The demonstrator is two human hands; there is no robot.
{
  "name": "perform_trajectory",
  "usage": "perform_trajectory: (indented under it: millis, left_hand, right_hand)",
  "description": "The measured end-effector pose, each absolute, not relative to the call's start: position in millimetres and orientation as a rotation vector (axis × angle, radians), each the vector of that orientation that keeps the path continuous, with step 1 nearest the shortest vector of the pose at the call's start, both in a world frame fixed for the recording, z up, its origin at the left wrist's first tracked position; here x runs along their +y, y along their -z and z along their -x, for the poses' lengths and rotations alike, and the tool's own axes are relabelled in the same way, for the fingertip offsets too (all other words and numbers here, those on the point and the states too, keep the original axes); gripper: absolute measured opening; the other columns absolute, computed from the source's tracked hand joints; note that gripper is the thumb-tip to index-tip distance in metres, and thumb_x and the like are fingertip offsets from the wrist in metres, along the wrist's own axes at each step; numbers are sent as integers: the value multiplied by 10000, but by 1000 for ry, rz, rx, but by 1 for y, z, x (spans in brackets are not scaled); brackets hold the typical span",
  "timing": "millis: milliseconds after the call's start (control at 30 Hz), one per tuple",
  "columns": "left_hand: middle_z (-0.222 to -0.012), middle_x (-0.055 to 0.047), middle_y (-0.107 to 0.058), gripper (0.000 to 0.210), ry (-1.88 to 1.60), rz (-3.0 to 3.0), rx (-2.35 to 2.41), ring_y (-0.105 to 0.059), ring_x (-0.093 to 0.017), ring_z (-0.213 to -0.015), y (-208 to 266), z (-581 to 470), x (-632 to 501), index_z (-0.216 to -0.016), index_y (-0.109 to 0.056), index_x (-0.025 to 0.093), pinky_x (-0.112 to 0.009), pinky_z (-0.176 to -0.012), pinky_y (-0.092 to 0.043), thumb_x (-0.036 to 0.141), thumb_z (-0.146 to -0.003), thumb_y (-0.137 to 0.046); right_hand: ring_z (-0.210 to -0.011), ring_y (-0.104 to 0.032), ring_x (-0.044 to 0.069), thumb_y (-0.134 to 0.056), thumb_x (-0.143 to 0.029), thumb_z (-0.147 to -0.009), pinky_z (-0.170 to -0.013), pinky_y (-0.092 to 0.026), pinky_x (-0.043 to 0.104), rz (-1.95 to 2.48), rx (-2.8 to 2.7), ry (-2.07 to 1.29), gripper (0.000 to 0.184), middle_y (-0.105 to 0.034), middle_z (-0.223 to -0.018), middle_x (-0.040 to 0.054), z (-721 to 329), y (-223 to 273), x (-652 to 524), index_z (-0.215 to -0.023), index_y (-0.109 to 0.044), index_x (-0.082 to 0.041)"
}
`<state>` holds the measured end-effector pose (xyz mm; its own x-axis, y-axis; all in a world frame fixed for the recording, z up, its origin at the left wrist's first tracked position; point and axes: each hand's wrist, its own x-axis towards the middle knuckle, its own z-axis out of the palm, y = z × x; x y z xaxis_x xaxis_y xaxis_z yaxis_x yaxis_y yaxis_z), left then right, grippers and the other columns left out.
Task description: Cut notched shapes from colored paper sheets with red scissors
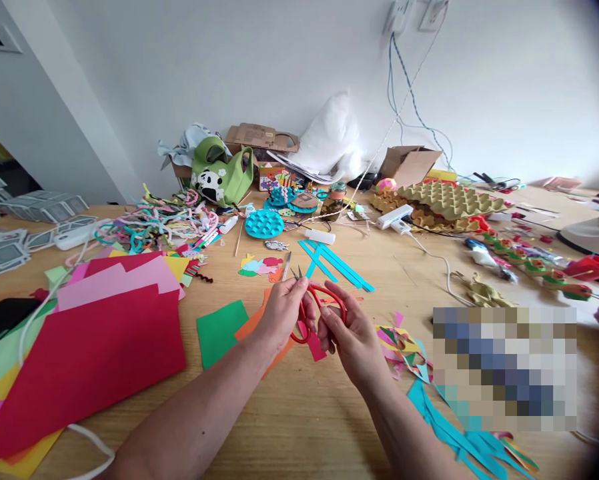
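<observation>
Both hands meet over the middle of the table around a pair of scissors [340, 300] with red handles. The fingers of my left hand [285, 308] are closed near the base of the blades, whose tips point away from me. My right hand [350, 328] grips one of the red handle loops. Under and beside them lie a green paper sheet [222, 332], an orange paper piece [249, 328] and a pink-red paper piece [313, 348]. Just beyond the blades are blue paper strips [342, 265] and a small pile of coloured paper cutouts [259, 266].
Large red paper [129, 340] tops a paper stack at left. Pipe cleaners [164, 223], a green panda bag [224, 175] and a blue textured disc [264, 225] stand farther back. Egg trays [454, 200] and a white cable [447, 267] are at right, with blue paper scraps [459, 437] nearer.
</observation>
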<state>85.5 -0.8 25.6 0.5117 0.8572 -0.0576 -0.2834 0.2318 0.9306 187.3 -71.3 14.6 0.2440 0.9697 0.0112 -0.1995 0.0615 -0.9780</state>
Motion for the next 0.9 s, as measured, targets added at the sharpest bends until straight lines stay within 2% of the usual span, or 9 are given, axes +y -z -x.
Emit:
perform_trajectory:
  millis: [167, 267, 367, 433, 500, 600, 733, 833, 900]
  left_hand:
    - [-434, 29, -512, 308, -853, -1039, 710, -455, -101, -334, -22, -89, -3, -843, -578, 113, -223, -383, -379, 402, -829, -472]
    - [-459, 28, -512, 343, -826, -1031, 708, -459, -100, -353, -23, -87, 1, -895, -604, 107, -228, -399, -384, 420, -820, -486]
    - [-573, 3, -543, 374, -877, -1062, 718, -508, -87, -464, -28, -81, 9, -909, -653, 103, -219, -488, -418, 440, -784, -549]
    - [-658, -14, -565, 372, -978, -1086, 770, -521, -80, -557, -32, -79, 12, -892, -682, 112, -205, -556, -429, 447, -769, -576]
    - [-785, -42, -606, 354, -1032, -1095, 790, -538, -97, -673, -34, -78, 12, -898, -697, 134, -209, -622, -445, 443, -762, -590]
    - [-907, -68, -625, 351, -985, -1135, 767, -551, -140, -792, -34, -81, 4, -909, -705, 157, -227, -633, -458, 453, -760, -591]
    - [-863, -71, -633, 364, -915, -1161, 749, -574, -157, -768, -34, -87, -8, -873, -703, 153, -246, -612, -466, 476, -768, -574]
    - [-919, -77, -639, 324, -902, -1225, 695, -588, -177, -879, -38, -87, -12, -846, -705, 156, -284, -764, -475, 446, -778, -577]
    - [-1059, -82, -621, 303, -843, -1304, 647, -561, -196, -1013, -43, -83, -9, -942, -695, 182, -303, -861, -444, 414, -770, -603]
  right_hand:
    - [-348, -410, 77, -589, -399, -802, -344, -336, 179, 1186, -861, -1118, 588, -518, -462, -78, -189, -14, -70, -1290, -363, -162]
    - [-377, -434, 94, -534, -431, -831, -365, -356, 204, 1240, -950, -1096, 530, -516, -497, -69, -193, -11, -67, -1270, -385, -172]
    - [-624, -560, 156, -572, -437, -802, -524, -459, 288, 1409, -1085, -681, 483, -595, -760, 24, -196, -9, -66, -1193, -454, -179]
    - [-817, -555, 198, -642, -405, -757, -674, -472, 354, 1496, -1167, -267, 492, -577, -980, 85, -196, -7, -66, -1166, -471, -192]
    - [-885, -530, 221, -670, -364, -744, -743, -455, 390, 1504, -1303, -52, 481, -548, -1060, 105, -194, -6, -68, -1156, -474, -210]
    - [-861, -532, 228, -663, -329, -758, -754, -452, 400, 1467, -1542, -72, 410, -569, -975, 88, -191, -4, -68, -1117, -498, -218]
    - [-838, -553, 224, -607, -267, -789, -756, -459, 395, 1480, -1603, -141, 337, -591, -898, 70, -189, 0, -67, -1105, -506, -211]
    - [-788, -582, 197, -548, -200, -794, -723, -477, 360, 1483, -1550, -239, 269, -615, -872, 59, -188, 0, -67, -1062, -523, -204]
    - [-715, -587, 170, -540, -194, -787, -667, -486, 324, 1492, -1432, -304, 219, -622, -814, 39, -189, -1, -67, -1006, -543, -198]
